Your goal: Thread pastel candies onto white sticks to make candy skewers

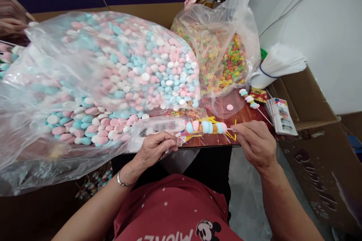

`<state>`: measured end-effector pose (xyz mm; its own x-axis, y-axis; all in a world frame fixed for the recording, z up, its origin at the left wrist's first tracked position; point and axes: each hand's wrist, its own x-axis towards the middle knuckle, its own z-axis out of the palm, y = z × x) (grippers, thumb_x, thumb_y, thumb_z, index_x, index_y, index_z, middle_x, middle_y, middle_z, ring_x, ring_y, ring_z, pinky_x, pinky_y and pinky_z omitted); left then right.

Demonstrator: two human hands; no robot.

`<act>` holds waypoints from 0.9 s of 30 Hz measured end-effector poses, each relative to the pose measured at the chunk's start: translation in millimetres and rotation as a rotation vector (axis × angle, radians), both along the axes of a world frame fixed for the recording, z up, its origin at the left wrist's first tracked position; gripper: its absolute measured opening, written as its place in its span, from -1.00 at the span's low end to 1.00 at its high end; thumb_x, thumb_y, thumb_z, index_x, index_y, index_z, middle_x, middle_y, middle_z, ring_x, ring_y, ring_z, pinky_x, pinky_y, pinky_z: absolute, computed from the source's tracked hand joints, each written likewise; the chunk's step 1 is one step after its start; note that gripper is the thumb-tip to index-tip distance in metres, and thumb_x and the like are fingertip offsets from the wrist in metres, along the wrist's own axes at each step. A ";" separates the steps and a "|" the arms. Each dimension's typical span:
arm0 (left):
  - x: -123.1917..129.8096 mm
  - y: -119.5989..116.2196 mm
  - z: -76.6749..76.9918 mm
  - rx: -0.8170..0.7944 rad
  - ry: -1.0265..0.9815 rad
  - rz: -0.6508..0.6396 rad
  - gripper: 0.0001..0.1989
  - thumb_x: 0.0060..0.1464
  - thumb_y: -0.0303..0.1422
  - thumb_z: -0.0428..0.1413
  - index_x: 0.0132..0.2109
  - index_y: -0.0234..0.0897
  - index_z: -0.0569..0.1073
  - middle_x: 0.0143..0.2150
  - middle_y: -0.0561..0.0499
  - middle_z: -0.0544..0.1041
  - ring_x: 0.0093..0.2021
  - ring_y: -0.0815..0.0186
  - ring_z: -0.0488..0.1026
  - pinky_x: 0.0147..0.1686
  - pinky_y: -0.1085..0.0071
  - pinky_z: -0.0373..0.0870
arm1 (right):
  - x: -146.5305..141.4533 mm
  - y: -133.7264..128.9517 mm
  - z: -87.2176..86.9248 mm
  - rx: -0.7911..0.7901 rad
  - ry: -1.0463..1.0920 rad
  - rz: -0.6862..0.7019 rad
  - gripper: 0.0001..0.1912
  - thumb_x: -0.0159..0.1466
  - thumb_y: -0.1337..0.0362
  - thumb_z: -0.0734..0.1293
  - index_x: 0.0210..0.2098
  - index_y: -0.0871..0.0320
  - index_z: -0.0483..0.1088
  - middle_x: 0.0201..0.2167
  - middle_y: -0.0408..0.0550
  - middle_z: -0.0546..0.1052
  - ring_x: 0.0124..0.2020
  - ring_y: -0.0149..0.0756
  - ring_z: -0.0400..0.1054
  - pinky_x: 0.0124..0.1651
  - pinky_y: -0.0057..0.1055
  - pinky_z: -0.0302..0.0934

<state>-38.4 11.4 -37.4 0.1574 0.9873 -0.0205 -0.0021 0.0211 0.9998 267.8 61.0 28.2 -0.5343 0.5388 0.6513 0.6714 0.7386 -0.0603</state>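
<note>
My right hand (257, 143) pinches the white stick of a candy skewer (207, 127) over the table's front edge. Blue and pink candies alternate with small orange-brown pieces along the stick. The skewer's loaded end points left, close to the printed clear wrapper (181, 135) in my left hand (158, 146). My left fingers are closed on the wrapper; whether the skewer's tip is inside it I cannot tell. Yellow twist ties (212, 119) lie scattered behind and under the skewer.
A large clear bag of pink, blue and white candies (135, 67) covers the left side. Behind right stands a bag of colourful rings (226, 64). Another skewer (249, 98), printed packets (281, 116) and bundled white sleeves (283, 60) lie right. Another person's hand (13, 26) shows far left.
</note>
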 end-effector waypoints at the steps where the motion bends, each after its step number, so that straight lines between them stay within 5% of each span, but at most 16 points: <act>1: 0.1 -0.2 0.0 -0.032 -0.029 0.004 -0.73 0.11 -0.19 0.18 -0.38 -0.32 0.54 -0.50 -0.02 0.60 -0.69 0.50 0.22 -0.69 0.54 0.15 | -1.1 0.5 0.2 0.006 -0.009 0.006 -0.84 0.29 0.43 0.30 -0.15 0.14 0.44 -0.34 -0.05 0.55 -0.37 -0.29 0.35 -0.29 -0.31 0.17; 10: -0.5 0.7 3.9 -0.098 -0.146 -0.013 -0.70 0.06 -0.17 0.23 -0.47 -0.32 0.49 -0.53 -0.04 0.60 -0.68 0.50 0.22 -0.69 0.54 0.12 | 3.0 2.0 -0.7 0.061 -0.035 -0.007 -0.84 0.29 0.42 0.31 -0.15 0.14 0.44 -0.34 -0.04 0.55 -0.37 -0.28 0.34 -0.29 -0.29 0.15; 27: -5.6 11.9 15.4 -0.288 0.056 -0.081 -0.66 -0.01 -0.14 0.22 -0.53 -0.33 0.44 -0.64 0.02 0.51 -0.74 0.54 0.14 -0.76 0.59 0.00 | 17.7 1.3 14.7 0.047 -0.109 0.022 -0.80 0.29 0.35 0.33 -0.14 -0.06 0.46 -0.36 -0.16 0.58 -0.38 -0.31 0.39 -0.27 -0.25 0.13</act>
<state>-44.0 23.3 -21.9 0.2263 0.9239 -0.3087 0.0657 0.3017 0.9511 285.5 62.3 42.9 -0.6148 0.4965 0.6128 0.6559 0.7534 0.0476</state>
